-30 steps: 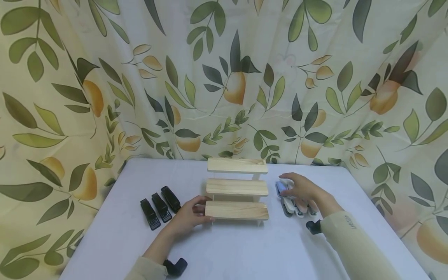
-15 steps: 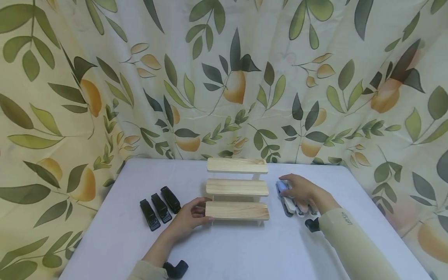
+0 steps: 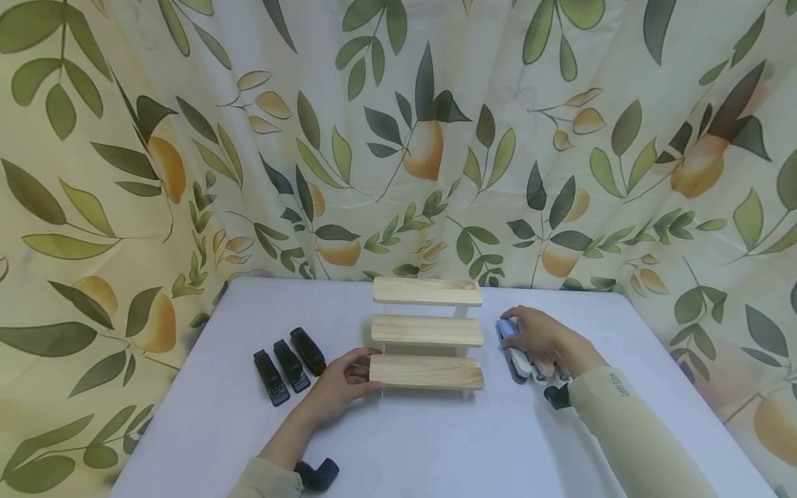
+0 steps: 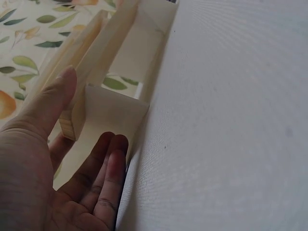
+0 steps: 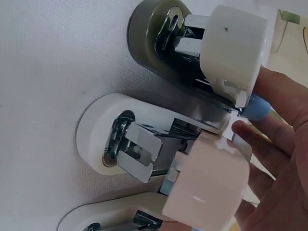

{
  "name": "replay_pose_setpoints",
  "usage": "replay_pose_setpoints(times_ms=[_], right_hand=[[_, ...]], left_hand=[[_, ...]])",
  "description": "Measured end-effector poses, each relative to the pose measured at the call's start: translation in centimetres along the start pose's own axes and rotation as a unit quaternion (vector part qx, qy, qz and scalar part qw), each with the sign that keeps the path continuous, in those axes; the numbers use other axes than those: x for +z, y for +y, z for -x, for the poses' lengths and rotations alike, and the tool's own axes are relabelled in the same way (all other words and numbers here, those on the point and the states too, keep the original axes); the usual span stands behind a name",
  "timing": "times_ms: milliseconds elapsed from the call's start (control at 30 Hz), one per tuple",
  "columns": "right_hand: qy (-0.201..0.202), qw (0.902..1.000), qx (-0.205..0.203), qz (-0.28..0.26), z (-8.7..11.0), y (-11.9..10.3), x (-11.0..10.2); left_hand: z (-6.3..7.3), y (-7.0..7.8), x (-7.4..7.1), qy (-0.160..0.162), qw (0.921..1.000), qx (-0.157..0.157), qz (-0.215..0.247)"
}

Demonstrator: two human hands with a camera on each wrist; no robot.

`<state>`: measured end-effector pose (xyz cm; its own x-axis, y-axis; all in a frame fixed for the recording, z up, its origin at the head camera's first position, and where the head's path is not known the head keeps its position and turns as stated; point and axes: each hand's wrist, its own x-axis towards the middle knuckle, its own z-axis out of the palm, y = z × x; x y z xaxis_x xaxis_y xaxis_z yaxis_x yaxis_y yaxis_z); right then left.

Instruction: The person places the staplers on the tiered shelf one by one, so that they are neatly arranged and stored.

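In the head view a three-step wooden stand [image 3: 426, 330] with white supports stands mid-table. My left hand [image 3: 339, 382] holds the left end of its lowest plank; in the left wrist view the thumb lies against the plank [image 4: 72, 118] and other fingers reach beside the white side panel [image 4: 113, 108]. To the stand's right, my right hand [image 3: 548, 339] grips the rear of a stapler [image 3: 507, 330] with a blue rear, white front and grey base. Beside it, the right wrist view shows a stapler with a pink top [image 5: 209, 180] and white base, and part of another stapler [image 5: 120, 211].
Several black staplers [image 3: 291, 365] lie in a slanted row left of the stand, close to my left hand. A white cloth [image 3: 423, 443] covers the table. Behind and beside the table hangs a leaf-and-fruit patterned curtain [image 3: 386, 228].
The head view has shifted slightly. My right thumb and fingers sit a little closer around the stapler's blue end. The left hand stays at the stand, and the staplers lie as before.
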<state>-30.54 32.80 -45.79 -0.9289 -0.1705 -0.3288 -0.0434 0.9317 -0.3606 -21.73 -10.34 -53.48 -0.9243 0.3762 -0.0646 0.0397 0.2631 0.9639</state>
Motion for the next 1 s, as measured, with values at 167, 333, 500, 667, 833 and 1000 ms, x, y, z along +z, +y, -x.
replay_pose_setpoints(times_ms=[167,333,500,667,833,1000], right_hand=[[0.004,0.9999,0.007,-0.015,0.0,0.0,-0.1],[0.008,0.9996,0.014,-0.025,-0.1,0.0,-0.2],[0.019,0.9997,0.005,-0.015,0.2,-0.2,-0.6],[0.032,0.9993,-0.013,-0.013,0.6,-0.6,-1.0],[0.047,0.9984,-0.025,-0.021,1.0,-1.0,-1.3],[0.059,0.9973,-0.036,-0.023,1.5,-1.4,-1.7]], left_hand=[[-0.1,0.1,0.0,0.000,1.0000,0.003,0.002],[-0.1,0.2,-0.1,-0.003,0.9999,0.010,0.005],[-0.1,0.3,-0.1,-0.003,0.9999,0.013,0.004],[0.0,0.3,0.0,0.004,1.0000,0.005,-0.001],[0.0,0.2,0.1,0.005,1.0000,-0.001,-0.002],[0.1,0.1,0.2,0.005,1.0000,0.002,-0.006]])
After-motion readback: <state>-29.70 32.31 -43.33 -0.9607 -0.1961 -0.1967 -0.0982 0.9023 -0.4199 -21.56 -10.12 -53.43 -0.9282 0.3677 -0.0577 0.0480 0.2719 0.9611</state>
